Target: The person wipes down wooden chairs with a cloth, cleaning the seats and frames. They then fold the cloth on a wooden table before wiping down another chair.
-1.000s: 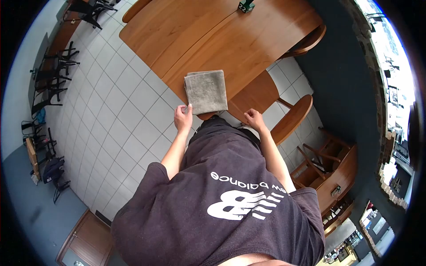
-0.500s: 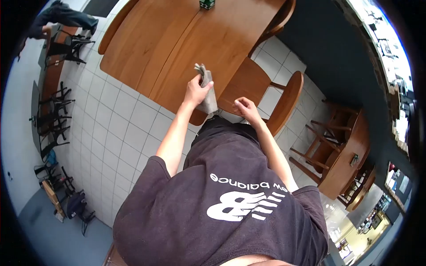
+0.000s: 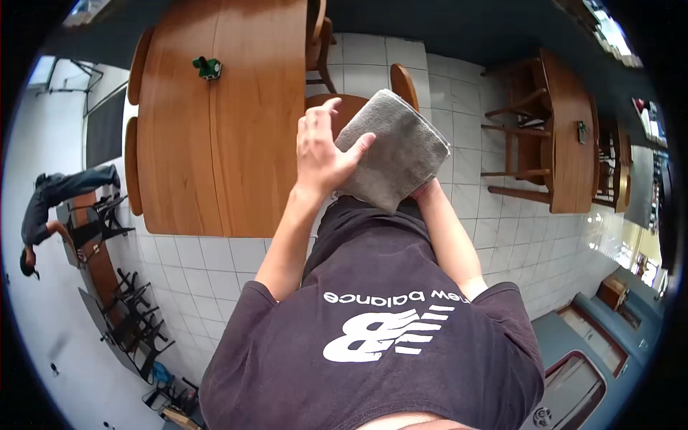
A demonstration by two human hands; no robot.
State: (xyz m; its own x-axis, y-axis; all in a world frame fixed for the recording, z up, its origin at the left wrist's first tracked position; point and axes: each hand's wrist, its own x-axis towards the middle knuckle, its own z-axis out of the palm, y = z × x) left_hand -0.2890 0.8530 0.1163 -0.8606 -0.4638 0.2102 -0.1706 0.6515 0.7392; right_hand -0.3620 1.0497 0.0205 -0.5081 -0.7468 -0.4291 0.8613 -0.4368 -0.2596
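Note:
A folded grey cloth is held out in front of my body, its flat face turned up. My right hand supports it from underneath at the near right corner, with most of its fingers hidden by the fabric. At the cloth's left edge is my left hand, fingers stretched out and apart. Its thumb overlaps the edge of the cloth; whether it presses on the fabric I cannot tell.
To the left stands a long wooden table bearing a small green holder. A wooden chair is just beyond the cloth. Another table with chairs is at the right. A person bends over furniture at far left.
The cloth went from a narrow bundle in my left hand to a flat folded square over my right hand. My left fingers have spread. The view has turned, shifting the table leftward.

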